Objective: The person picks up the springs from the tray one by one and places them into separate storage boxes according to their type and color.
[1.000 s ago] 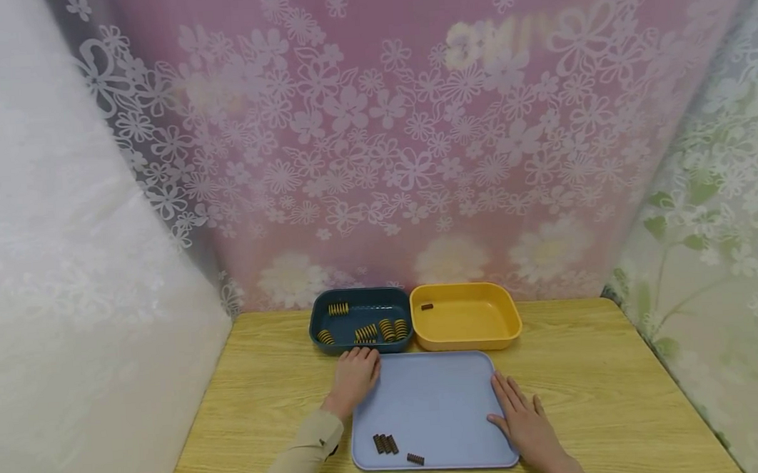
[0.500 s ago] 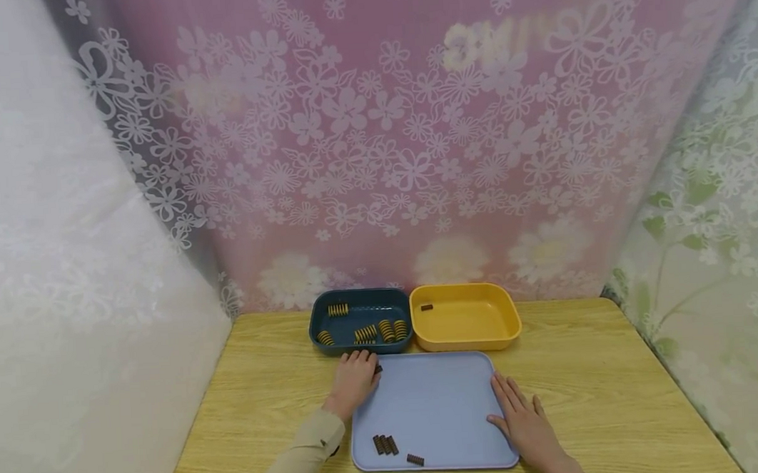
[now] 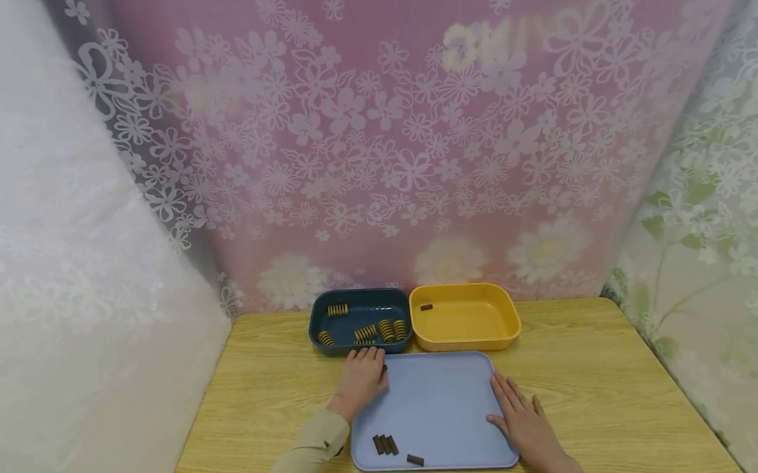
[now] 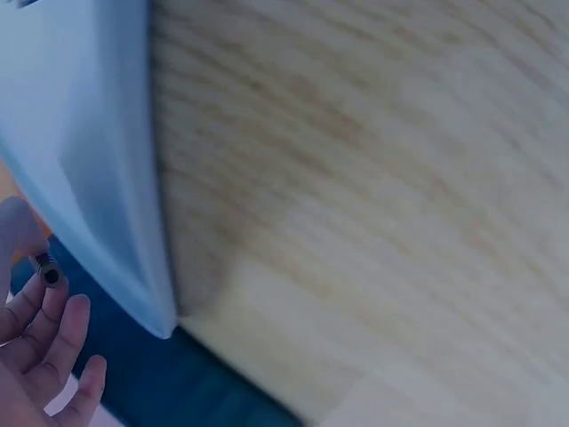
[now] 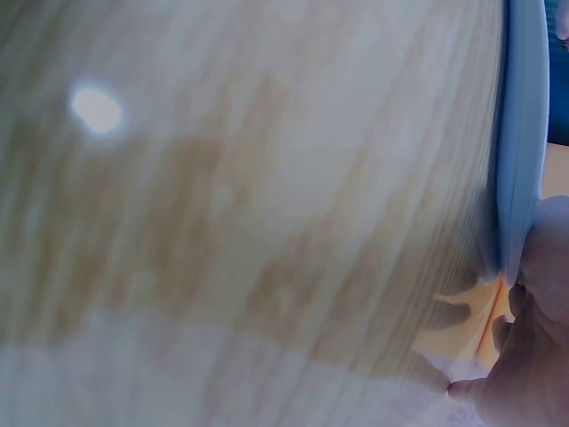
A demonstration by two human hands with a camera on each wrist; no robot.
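While the left hand (image 3: 363, 376) pinches a small dark spring (image 4: 48, 269) between thumb and fingertips, the right hand (image 3: 523, 429) lies with its fingers stretched along the right edge of a pale blue tray (image 3: 442, 404), gripping nothing. That flat right hand is probably there to steady the tray. The pinch looks light, which suits so slim a piece: the left wrist view shows the spring's hollow end clear of the fingers, and the lower fingers are loosely bent, not clenched.

The held spring sits at the inner side of the left hand, over the tray's far left corner, well apart from the right hand. Just beyond the left fingertips is a dark blue bin (image 3: 377, 315) with several yellow-and-black springs (image 3: 366, 333); whether the fingers touch its rim cannot be told. Ahead and to the right of the left hand, beyond the right hand's fingertips, is a yellow bin (image 3: 470, 326) with one dark spring (image 3: 426, 307) inside. Their contents suggest that the two bins, set side by side, keep the two kinds apart.

Nearer the person than the left hand, three dark springs (image 3: 385, 445) lie side by side on the tray. A lone dark spring (image 3: 415, 460) rests between them and the right hand, closer to the tray's near edge. Beneath everything is a wood-grain table (image 3: 265, 392).
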